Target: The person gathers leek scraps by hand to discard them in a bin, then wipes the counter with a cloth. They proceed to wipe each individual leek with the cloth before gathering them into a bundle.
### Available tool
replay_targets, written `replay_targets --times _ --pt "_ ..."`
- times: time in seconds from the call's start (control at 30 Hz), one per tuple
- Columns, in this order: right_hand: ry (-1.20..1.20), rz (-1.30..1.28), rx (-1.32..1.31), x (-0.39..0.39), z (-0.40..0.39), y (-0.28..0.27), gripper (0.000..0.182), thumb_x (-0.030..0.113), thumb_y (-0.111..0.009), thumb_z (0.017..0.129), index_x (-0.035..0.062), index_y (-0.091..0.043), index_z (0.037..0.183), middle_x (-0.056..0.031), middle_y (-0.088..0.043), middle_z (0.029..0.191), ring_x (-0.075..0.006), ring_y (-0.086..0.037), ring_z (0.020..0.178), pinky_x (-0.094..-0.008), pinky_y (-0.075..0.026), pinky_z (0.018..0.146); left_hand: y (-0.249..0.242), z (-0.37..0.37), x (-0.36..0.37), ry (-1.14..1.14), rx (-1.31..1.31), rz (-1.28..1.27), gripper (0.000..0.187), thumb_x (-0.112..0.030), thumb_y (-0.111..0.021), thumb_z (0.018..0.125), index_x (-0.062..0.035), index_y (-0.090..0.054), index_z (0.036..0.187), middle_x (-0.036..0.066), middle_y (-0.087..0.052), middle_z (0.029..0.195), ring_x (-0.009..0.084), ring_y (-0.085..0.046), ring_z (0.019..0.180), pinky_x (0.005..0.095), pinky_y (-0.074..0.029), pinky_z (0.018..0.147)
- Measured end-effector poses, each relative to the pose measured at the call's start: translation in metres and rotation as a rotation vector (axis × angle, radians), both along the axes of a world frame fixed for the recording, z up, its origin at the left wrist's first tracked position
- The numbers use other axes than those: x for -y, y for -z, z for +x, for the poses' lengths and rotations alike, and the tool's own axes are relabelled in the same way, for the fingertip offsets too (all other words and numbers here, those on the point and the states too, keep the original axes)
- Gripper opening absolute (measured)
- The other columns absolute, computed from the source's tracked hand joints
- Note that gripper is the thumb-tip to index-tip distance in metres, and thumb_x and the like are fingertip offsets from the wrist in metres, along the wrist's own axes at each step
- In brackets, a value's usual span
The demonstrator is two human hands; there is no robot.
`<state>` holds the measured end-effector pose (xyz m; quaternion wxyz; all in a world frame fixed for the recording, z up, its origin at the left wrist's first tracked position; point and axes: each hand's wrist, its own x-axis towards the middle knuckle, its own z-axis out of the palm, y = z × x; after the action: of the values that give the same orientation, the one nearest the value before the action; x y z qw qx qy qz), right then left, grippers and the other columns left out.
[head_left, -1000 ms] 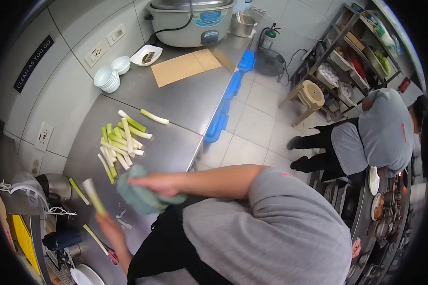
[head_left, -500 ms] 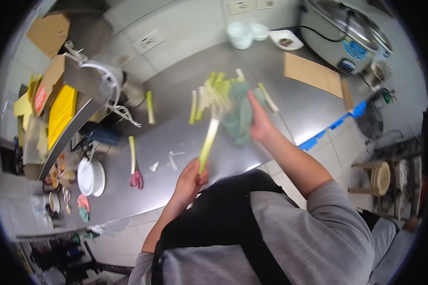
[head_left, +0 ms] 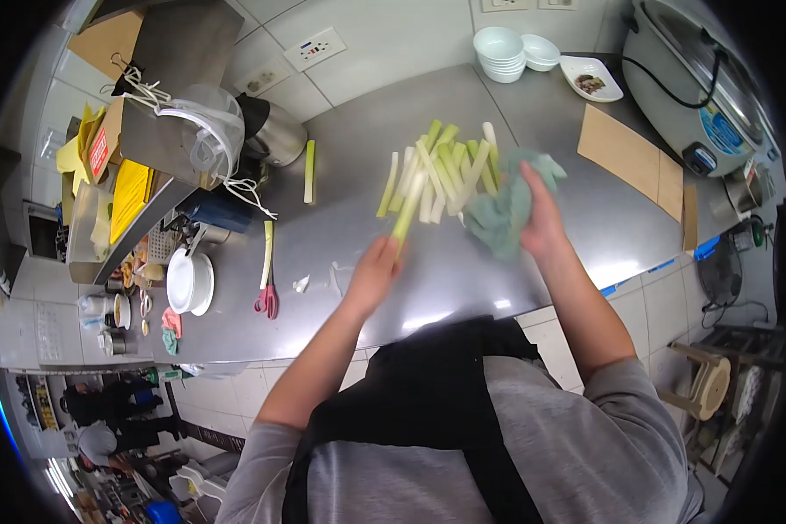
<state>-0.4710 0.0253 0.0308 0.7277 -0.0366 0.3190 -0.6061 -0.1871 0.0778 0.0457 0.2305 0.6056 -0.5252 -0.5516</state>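
My left hand (head_left: 378, 272) is closed around the lower end of a pale leek stalk (head_left: 406, 215), whose upper end reaches the heap. A heap of cut leek pieces (head_left: 446, 171), green and white, lies on the steel counter just beyond both hands. My right hand (head_left: 543, 212) grips a crumpled green cloth (head_left: 506, 213) at the heap's right side. Off to the left, red-handled scissors (head_left: 268, 300) lie touching or just under another leek piece (head_left: 266, 255). One more leek piece (head_left: 309, 173) lies apart near the kettle.
White scraps (head_left: 301, 284) lie on the steel counter (head_left: 358, 122). A metal kettle (head_left: 273, 131) and loaded shelf stand left, with a white container (head_left: 189, 281) below. Stacked bowls (head_left: 499, 54), a dish (head_left: 591, 79), cardboard (head_left: 630, 162) and a large cooker (head_left: 686, 96) line the back right.
My left hand has moved the leek stalk forward to the heap. My right hand has shifted the cloth, which is now bunched up more. The view has swung slightly.
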Motion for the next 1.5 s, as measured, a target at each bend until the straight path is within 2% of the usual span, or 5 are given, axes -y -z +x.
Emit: replay_targets --times 0.3,0.4,1.0,1.2,1.5 --pt "-0.184 0.162 -0.126 -0.079 -0.003 0.061 0.041 0.037 -0.059 0.092 0.007 -0.055 0.12 -0.0084 -0.063 0.102 -0.0204 -0.062 0.091 -0.0366 -0.052 0.081 0.065 0.14 0.052 -0.105 1.072 -0.897 0.059 -0.024 -0.062 0.085 -0.0015 -0.042 0.136 0.022 -0.047 0.135 0.0376 -0.041 0.128 0.0455 -0.033 0.107" --pt "-0.238 0.127 -0.233 -0.078 -0.001 0.062 0.04 0.035 -0.058 0.093 0.0064 -0.054 0.12 -0.0087 -0.062 0.104 -0.0201 -0.062 0.092 -0.0359 -0.051 0.081 0.077 0.245 0.024 -0.549 1.355 -0.231 0.044 -0.028 -0.059 0.087 -0.0047 -0.052 0.124 0.021 -0.049 0.128 0.0402 -0.048 0.117 0.0468 -0.043 0.095" --pt "-0.555 -0.1 -0.239 -0.079 0.144 0.002 0.045 0.032 -0.074 0.082 0.0055 -0.056 0.115 -0.0068 -0.062 0.102 -0.0193 -0.062 0.088 -0.0371 -0.053 0.073 0.024 0.012 -0.051 0.152 0.54 -0.401 0.029 -0.027 -0.034 0.1 -0.0032 -0.05 0.099 0.026 -0.059 0.089 0.0442 -0.059 0.085 0.0502 -0.045 0.071" --pt "-0.246 0.101 -0.296 -0.023 0.142 -0.025 0.036 0.028 -0.074 0.082 0.0078 -0.061 0.108 -0.0065 -0.064 0.092 -0.0204 -0.063 0.089 -0.0385 -0.052 0.075 -0.017 0.026 -0.071 0.004 -0.06 -0.232 0.032 -0.029 -0.03 0.104 -0.0056 -0.046 0.089 -0.003 -0.033 0.06 0.0067 -0.027 0.053 0.0239 -0.026 0.05" --pt "-0.328 -0.057 -0.136 -0.068 0.146 -0.018 0.044 0.038 -0.062 0.09 0.0084 -0.052 0.121 -0.0109 -0.058 0.113 -0.0234 -0.058 0.102 -0.0431 -0.05 0.084 -0.012 0.028 -0.06 -0.172 -0.499 0.073 0.031 -0.028 -0.031 0.104 -0.0091 -0.047 0.086 -0.003 -0.036 0.061 0.007 -0.03 0.056 0.0244 -0.027 0.053"
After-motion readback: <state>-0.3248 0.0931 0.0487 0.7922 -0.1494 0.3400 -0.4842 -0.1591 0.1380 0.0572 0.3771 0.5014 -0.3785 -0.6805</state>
